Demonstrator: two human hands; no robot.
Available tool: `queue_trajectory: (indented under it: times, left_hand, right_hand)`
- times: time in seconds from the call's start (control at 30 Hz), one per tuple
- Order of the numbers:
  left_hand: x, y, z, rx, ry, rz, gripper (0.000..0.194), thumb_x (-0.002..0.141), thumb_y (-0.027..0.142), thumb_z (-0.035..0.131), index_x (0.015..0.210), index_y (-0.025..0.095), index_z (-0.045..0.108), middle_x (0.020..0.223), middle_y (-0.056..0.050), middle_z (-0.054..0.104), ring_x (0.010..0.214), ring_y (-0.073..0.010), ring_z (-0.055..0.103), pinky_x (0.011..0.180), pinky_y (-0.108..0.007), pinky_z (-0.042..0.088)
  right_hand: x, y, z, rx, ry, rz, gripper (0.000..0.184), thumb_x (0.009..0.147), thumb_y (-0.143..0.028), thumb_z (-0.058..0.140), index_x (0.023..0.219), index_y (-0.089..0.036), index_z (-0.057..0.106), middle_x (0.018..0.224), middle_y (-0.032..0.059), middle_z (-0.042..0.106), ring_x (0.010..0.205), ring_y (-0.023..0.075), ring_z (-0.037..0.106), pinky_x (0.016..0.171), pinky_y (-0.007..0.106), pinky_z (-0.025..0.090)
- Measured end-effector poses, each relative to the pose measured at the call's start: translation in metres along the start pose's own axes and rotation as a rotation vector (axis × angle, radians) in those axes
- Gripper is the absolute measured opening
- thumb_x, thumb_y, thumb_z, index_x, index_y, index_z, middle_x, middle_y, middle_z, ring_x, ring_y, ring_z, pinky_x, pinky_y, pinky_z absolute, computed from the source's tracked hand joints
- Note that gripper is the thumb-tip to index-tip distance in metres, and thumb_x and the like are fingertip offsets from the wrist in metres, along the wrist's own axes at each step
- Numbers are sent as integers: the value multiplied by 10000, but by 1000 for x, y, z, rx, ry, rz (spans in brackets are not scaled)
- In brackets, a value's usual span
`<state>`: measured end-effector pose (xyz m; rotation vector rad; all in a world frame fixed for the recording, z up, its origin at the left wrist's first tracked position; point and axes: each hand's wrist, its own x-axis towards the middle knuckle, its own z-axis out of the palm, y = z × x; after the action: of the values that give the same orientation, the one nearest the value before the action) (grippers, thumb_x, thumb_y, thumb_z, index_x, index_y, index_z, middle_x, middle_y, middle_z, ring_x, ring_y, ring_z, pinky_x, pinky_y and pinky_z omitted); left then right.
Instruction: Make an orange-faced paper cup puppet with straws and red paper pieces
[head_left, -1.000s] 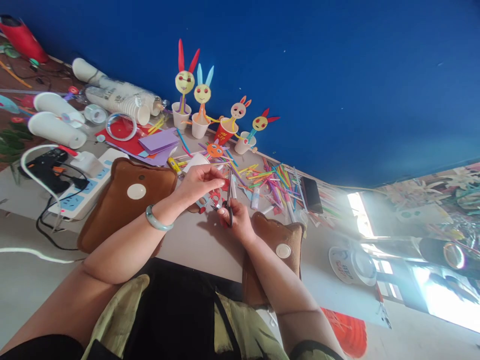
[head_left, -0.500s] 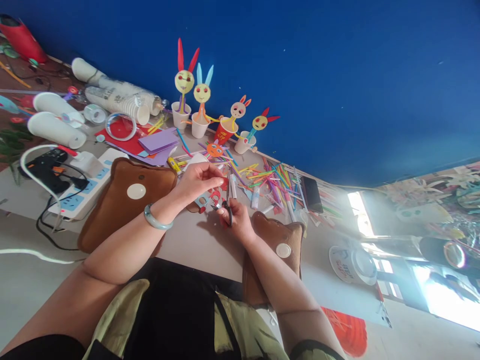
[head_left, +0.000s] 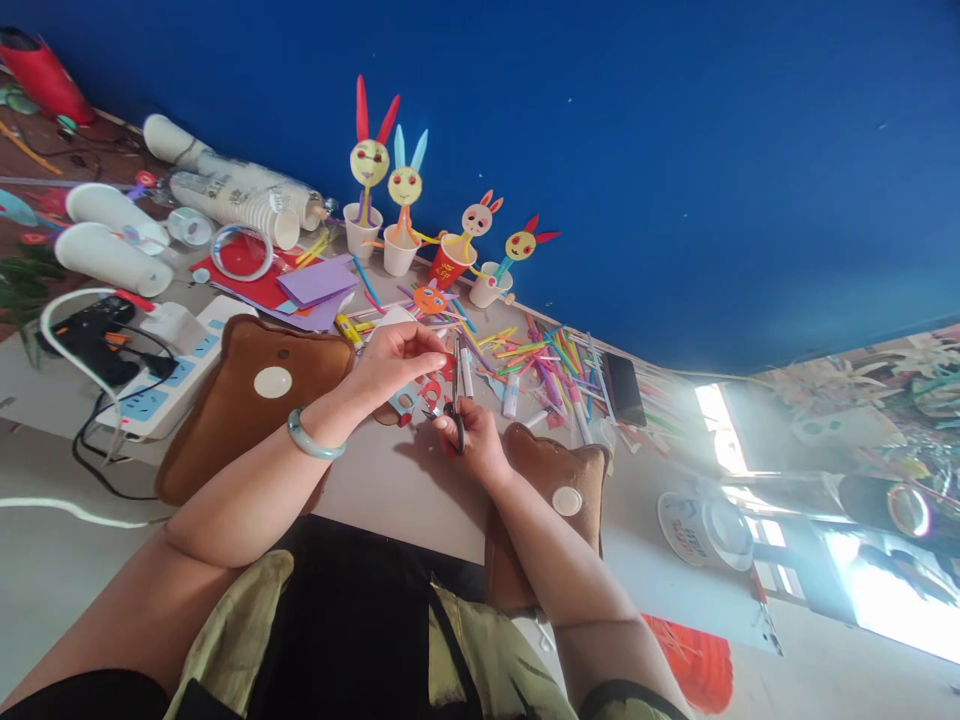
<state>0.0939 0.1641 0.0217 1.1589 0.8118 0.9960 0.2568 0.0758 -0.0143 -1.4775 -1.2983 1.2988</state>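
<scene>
My right hand (head_left: 478,442) grips a pair of scissors (head_left: 455,390), its fingers in the dark handle and the blades pointing up and away from me. Close by on the left, my left hand (head_left: 401,362) is closed in a pinch on a small piece of red paper (head_left: 449,367), which lies right beside the blades. Whether the blades touch the paper I cannot tell. Below my left hand lie red paper scraps (head_left: 430,388) on the table. An orange paper face (head_left: 431,298) sits just beyond my hands.
Brown cushions (head_left: 259,410) flank my arms. Rabbit figures stand in paper cups (head_left: 401,252) along the blue wall. Coloured sticks (head_left: 559,365) and a phone (head_left: 625,388) lie to the right. On the left are purple paper (head_left: 319,285), a power strip (head_left: 161,385) and stacked cups (head_left: 232,205).
Almost nothing differs. Both hands stay in the same place, with the scissors and red paper still held close together.
</scene>
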Motion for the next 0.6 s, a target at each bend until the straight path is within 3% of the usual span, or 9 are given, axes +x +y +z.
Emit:
queue_trajectory:
  times: [0.43,0.6]
  left_hand:
    - [2,-6,-1,-20,27,23,176,655,236,772,768,164,658,619,16,661,525,-97,600,534,-228,509]
    - [4,-8,-3,25,-18,16,195,673,228,763,807,164,638,656,12,680,529,-88,592,532,-215,491]
  right_hand:
    - [-1,1,1,-19,4,5,598,689,-716,745,629,-244,384,418,-55,506,388,95,397,442,253,285]
    - [2,2,-2,18,174,-16,486,728,-603,758,673,-242,437,494,-44,560,428,114,457,462,267,353]
